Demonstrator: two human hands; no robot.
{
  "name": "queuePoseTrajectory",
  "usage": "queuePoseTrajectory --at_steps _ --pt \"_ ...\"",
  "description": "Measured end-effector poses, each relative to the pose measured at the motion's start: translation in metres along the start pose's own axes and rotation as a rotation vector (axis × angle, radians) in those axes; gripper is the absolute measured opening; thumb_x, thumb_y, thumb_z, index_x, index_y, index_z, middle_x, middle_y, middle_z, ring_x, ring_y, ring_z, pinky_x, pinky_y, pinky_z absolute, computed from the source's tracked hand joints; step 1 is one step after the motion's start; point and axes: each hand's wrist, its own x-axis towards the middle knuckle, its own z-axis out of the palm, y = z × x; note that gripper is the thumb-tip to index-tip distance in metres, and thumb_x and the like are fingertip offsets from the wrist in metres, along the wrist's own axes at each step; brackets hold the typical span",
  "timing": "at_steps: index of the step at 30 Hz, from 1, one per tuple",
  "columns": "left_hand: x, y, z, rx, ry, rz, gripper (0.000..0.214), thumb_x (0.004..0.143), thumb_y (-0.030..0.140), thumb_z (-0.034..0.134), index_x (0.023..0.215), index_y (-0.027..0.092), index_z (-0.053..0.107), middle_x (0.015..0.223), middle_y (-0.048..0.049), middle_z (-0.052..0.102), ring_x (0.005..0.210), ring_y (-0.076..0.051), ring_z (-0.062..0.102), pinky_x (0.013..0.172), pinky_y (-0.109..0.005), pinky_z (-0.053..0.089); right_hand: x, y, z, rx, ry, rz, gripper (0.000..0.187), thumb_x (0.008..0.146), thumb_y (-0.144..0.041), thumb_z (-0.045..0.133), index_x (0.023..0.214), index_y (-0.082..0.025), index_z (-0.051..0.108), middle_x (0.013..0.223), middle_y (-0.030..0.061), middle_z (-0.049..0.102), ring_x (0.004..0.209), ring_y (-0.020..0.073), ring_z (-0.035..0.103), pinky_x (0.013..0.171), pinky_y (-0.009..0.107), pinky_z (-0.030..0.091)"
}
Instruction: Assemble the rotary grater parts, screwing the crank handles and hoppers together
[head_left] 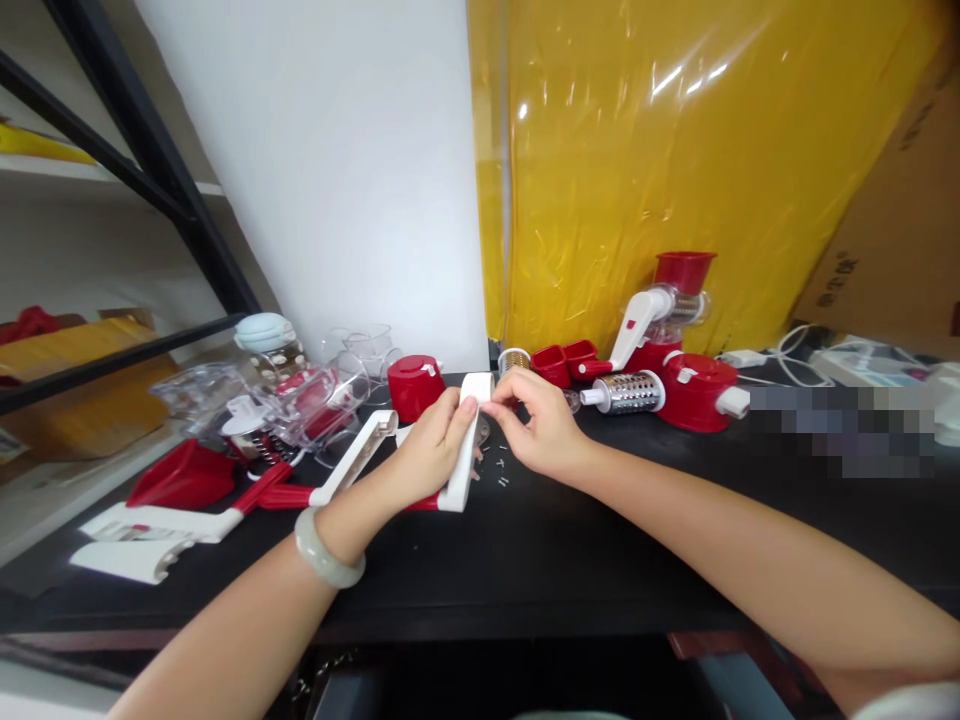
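Note:
My left hand (429,447), with a pale bangle on its wrist, is closed around a white plastic crank handle (466,450) with a red end, held upright above the black table (525,550). My right hand (541,425) pinches at the top end of that handle, fingers pressed together; what they hold is too small to make out. A few small screws (496,472) lie on the table just below both hands.
Loose white crank handles (352,460) and red parts (184,475) lie at the left with clear plastic housings (315,400). A red cup (415,385), a steel drum with red base (660,392) and an assembled red-and-white grater (664,310) stand behind. Cables lie at the far right.

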Motion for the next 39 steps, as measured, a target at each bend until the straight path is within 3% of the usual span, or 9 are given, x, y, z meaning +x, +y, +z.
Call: queuePoseTrajectory --at_steps 9,13,15,18,23,30,34,39 --pt "0.005 -0.006 -0.001 -0.099 0.025 0.015 0.042 0.093 0.064 0.042 0.092 0.021 0.043 0.073 0.0004 0.059 0.056 -0.016 0.065 0.042 -0.029 0.057 -0.002 0.003 0.001 -0.004 0.024 -0.009 0.018 0.092 -0.024 0.055 0.075 -0.022 0.048 0.074 0.0001 0.054 0.071 0.0143 0.053 0.066 0.030 0.045" --pt "0.006 -0.009 -0.003 -0.144 0.027 -0.004 0.049 0.089 0.070 0.044 0.094 0.021 0.046 0.072 0.0007 0.059 0.055 -0.017 0.064 0.043 -0.033 0.058 0.001 0.004 -0.001 -0.032 -0.044 0.017 0.013 0.091 -0.030 0.060 0.085 -0.022 0.052 0.081 0.0010 0.055 0.073 0.0140 0.053 0.066 0.029 0.047" --pt "0.006 -0.011 -0.004 -0.175 0.023 -0.034 0.050 0.089 0.071 0.043 0.095 0.021 0.047 0.068 0.0012 0.059 0.053 -0.017 0.063 0.044 -0.033 0.058 0.001 0.004 -0.005 -0.095 -0.104 0.015 0.021 0.087 -0.037 0.067 0.095 -0.021 0.054 0.089 0.0032 0.057 0.078 0.0156 0.055 0.069 0.030 0.049" --pt "0.006 -0.012 -0.004 -0.245 -0.001 -0.075 0.053 0.090 0.071 0.039 0.095 0.020 0.050 0.065 0.0006 0.061 0.051 -0.017 0.064 0.047 -0.034 0.060 0.002 0.003 -0.011 -0.243 -0.139 -0.065 0.023 0.089 -0.038 0.065 0.098 -0.019 0.058 0.094 0.0071 0.060 0.088 0.0192 0.057 0.078 0.035 0.051" --pt "0.006 -0.012 -0.001 -0.318 -0.051 -0.099 0.057 0.088 0.074 0.039 0.094 0.019 0.053 0.066 -0.0008 0.063 0.054 -0.017 0.065 0.049 -0.034 0.061 0.001 -0.001 -0.013 -0.416 -0.071 -0.198 0.020 0.096 -0.033 0.054 0.091 -0.018 0.066 0.090 0.0083 0.066 0.084 0.0198 0.058 0.077 0.036 0.049" --pt "0.009 -0.011 0.001 -0.301 -0.053 -0.152 0.057 0.090 0.073 0.037 0.090 0.019 0.054 0.063 -0.0001 0.061 0.053 -0.017 0.064 0.048 -0.033 0.060 -0.004 0.004 -0.004 -0.309 0.005 -0.190 0.015 0.094 -0.025 0.056 0.085 -0.020 0.067 0.088 0.0062 0.068 0.083 0.0180 0.057 0.076 0.035 0.050" --pt "0.012 -0.011 -0.002 -0.240 0.028 -0.203 0.058 0.090 0.073 0.036 0.090 0.018 0.055 0.062 -0.0003 0.062 0.050 -0.018 0.063 0.047 -0.033 0.057 -0.004 0.006 -0.003 -0.257 0.052 -0.204 0.009 0.093 -0.021 0.056 0.088 -0.020 0.064 0.090 0.0064 0.066 0.086 0.0181 0.060 0.078 0.035 0.052" --pt "0.013 -0.011 -0.008 -0.092 0.125 -0.132 0.062 0.088 0.074 0.040 0.090 0.016 0.062 0.070 -0.0047 0.068 0.065 -0.022 0.067 0.059 -0.033 0.056 0.003 0.005 -0.012 -0.259 0.066 -0.154 0.005 0.093 -0.022 0.055 0.092 -0.020 0.059 0.092 0.0067 0.061 0.087 0.0177 0.060 0.077 0.035 0.053"
